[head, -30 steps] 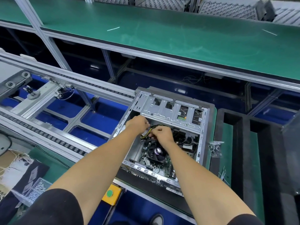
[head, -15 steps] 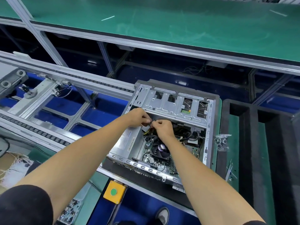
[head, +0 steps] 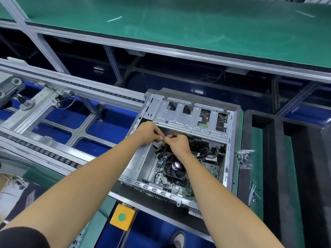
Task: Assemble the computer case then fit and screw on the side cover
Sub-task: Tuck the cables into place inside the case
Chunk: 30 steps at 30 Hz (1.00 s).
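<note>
A big silver metal computer case (head: 180, 149) lies on its side with the top open, so you can look right in. It sits on a dark grey foam tray (head: 237, 111), in the middle and a bit to the right, just past the near edge of the work line.

Both hands are deep in the open case, close under the flat silver drive rack (head: 189, 119) at the far end. The left hand (head: 149, 133) has its fingers curled in, and the right hand (head: 177, 143) does too. Their fingertips meet in the middle and pinch something very small between them (it is too tiny and hidden to tell what). Right under the hands there are yellow and black wires (head: 159, 149).

Lower down in the case is a round black cooling fan (head: 174, 166) on a green circuit board (head: 180, 189). The right arm crosses over part of them.

To the right of the case, a small clear plastic bag of dark screws (head: 244, 159) lies on the green mat (head: 258, 140). Past that is a black foam holder with long slots (head: 279, 158).

On the left run long silver metal rails with black rollers (head: 53, 154), with blue underneath. Near the bottom is a yellow box with a green round button (head: 122, 217). A wide green shelf (head: 179, 27) stretches across the top. A shoe (head: 178, 239) shows at the very bottom.
</note>
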Motion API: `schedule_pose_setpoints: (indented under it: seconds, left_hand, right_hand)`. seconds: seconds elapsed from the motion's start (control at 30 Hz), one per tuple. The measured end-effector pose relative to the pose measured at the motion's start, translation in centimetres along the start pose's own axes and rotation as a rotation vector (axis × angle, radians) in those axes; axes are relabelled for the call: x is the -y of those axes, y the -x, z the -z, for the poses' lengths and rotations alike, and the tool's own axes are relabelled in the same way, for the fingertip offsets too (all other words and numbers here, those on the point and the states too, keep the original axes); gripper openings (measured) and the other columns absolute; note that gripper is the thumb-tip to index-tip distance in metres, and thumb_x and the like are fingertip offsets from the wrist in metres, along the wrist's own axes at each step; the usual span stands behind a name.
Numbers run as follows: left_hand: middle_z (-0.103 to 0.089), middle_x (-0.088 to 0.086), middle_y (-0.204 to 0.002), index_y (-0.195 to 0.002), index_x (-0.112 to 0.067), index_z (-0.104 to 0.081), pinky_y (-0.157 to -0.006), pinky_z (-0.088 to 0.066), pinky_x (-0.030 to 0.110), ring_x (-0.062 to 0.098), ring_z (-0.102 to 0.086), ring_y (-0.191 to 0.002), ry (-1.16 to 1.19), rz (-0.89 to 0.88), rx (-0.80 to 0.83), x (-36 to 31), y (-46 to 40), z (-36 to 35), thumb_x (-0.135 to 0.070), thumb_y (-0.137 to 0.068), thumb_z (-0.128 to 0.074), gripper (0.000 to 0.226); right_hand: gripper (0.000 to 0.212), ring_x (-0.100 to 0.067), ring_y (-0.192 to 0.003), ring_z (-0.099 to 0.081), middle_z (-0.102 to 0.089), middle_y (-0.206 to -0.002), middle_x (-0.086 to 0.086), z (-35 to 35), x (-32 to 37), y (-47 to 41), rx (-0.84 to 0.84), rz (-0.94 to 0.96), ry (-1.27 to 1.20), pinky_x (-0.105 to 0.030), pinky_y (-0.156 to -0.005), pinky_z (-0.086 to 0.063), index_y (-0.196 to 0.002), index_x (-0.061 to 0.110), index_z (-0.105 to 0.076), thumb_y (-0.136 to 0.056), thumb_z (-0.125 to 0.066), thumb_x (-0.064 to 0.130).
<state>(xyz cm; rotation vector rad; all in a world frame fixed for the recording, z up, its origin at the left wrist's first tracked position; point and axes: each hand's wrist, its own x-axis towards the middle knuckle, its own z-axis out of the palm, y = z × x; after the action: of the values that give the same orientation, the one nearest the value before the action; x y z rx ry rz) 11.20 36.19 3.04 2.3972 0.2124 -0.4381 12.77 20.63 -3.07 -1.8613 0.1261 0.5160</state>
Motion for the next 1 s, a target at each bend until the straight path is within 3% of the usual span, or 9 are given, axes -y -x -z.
schedule_pose_setpoints:
  seconds: [0.1,0.2,0.3,0.37,0.5,0.57,0.67,0.8,1.0]
  left_hand:
    - [-0.071,-0.019,-0.063,-0.094,-0.019,-0.082,-0.074,-0.053,0.018,0.001,-0.068,-0.069,0.033,0.064,0.024,0.2,-0.5,-0.2,-0.012,-0.086,-0.079,0.011]
    - [-0.074,-0.007,-0.067,-0.094,-0.008,-0.081,-0.061,-0.050,0.013,-0.003,-0.059,-0.052,0.109,0.124,0.105,0.2,-0.7,-0.3,-0.002,-0.090,-0.072,0.011]
    - [-0.076,0.016,-0.090,-0.102,0.003,-0.077,-0.086,-0.058,0.030,0.013,-0.064,-0.070,0.195,0.174,0.143,0.2,-1.0,-0.4,0.005,-0.092,-0.068,0.014]
    - [-0.077,0.010,-0.082,-0.106,0.005,-0.076,-0.090,-0.057,0.031,0.014,-0.064,-0.070,0.202,0.207,0.143,0.2,-1.2,-0.3,0.003,-0.092,-0.069,0.016]
    - [-0.073,-0.006,-0.062,-0.111,0.013,-0.070,-0.064,-0.056,0.014,0.004,-0.066,-0.057,0.256,0.277,0.185,-0.1,-1.4,0.0,0.005,-0.094,-0.064,0.019]
    - [-0.073,-0.002,-0.067,-0.112,0.014,-0.067,-0.060,-0.056,0.014,0.006,-0.068,-0.058,0.288,0.319,0.191,-0.4,-1.4,0.1,0.007,-0.095,-0.061,0.020]
    - [-0.071,0.005,-0.079,-0.114,0.014,-0.065,-0.057,-0.057,0.016,0.010,-0.070,-0.058,0.338,0.359,0.178,-0.7,-1.4,0.0,0.008,-0.097,-0.058,0.019]
    - [-0.071,0.008,-0.082,-0.115,0.011,-0.063,-0.051,-0.054,0.016,0.010,-0.070,-0.054,0.379,0.370,0.142,-0.6,-1.4,-0.2,0.008,-0.097,-0.058,0.019]
    - [-0.072,0.012,-0.088,-0.116,0.016,-0.063,-0.097,-0.056,0.043,0.037,-0.069,-0.095,0.401,0.397,0.118,-0.2,-1.9,-0.5,0.008,-0.094,-0.063,0.023]
  right_hand:
    - [0.012,-0.007,-0.050,-0.047,-0.069,-0.062,0.001,-0.1,-0.1,-0.2,0.014,-0.003,-0.050,-0.021,-0.049,-0.036,-0.072,0.006,-0.072,-0.082,-0.071,0.012]
    - [0.025,-0.002,-0.038,-0.039,-0.061,-0.046,0.012,-0.2,-0.1,-0.1,-0.029,0.010,-0.023,-0.019,-0.043,-0.032,-0.066,0.008,-0.068,-0.089,-0.062,0.014]
    - [0.021,-0.007,-0.045,-0.041,-0.061,-0.052,0.006,-0.4,0.0,-0.4,-0.041,0.027,0.002,-0.017,-0.042,-0.032,-0.072,0.011,-0.070,-0.091,-0.061,0.014]
    - [0.016,-0.010,-0.052,-0.046,-0.063,-0.061,0.000,-0.4,0.0,-0.6,0.000,0.033,0.011,-0.017,-0.045,-0.034,-0.076,0.013,-0.072,-0.090,-0.064,0.012]
    - [0.021,-0.007,-0.052,-0.051,-0.064,-0.055,0.006,-0.5,-0.4,-1.1,0.000,0.046,0.056,-0.022,-0.049,-0.038,-0.068,0.016,-0.069,-0.089,-0.069,0.019]
    - [0.035,-0.001,-0.037,-0.044,-0.049,-0.037,0.013,-0.6,-0.4,-1.2,-0.004,0.034,0.069,-0.017,-0.039,-0.028,-0.056,0.021,-0.059,-0.089,-0.070,0.022]
    - [0.042,-0.005,-0.034,-0.040,-0.043,-0.035,0.009,-0.5,-0.4,-1.5,-0.003,-0.005,0.081,-0.017,-0.035,-0.023,-0.051,0.016,-0.056,-0.089,-0.071,0.025]
    - [0.034,-0.012,-0.051,-0.046,-0.058,-0.060,-0.004,-0.5,-0.2,-1.6,0.029,-0.051,0.095,-0.022,-0.043,-0.032,-0.079,-0.002,-0.075,-0.092,-0.067,0.028]
    - [0.027,-0.001,-0.039,-0.048,-0.064,-0.052,0.006,-0.3,-0.3,-1.5,0.063,-0.051,0.067,-0.018,-0.043,-0.036,-0.074,0.007,-0.078,-0.092,-0.063,0.020]
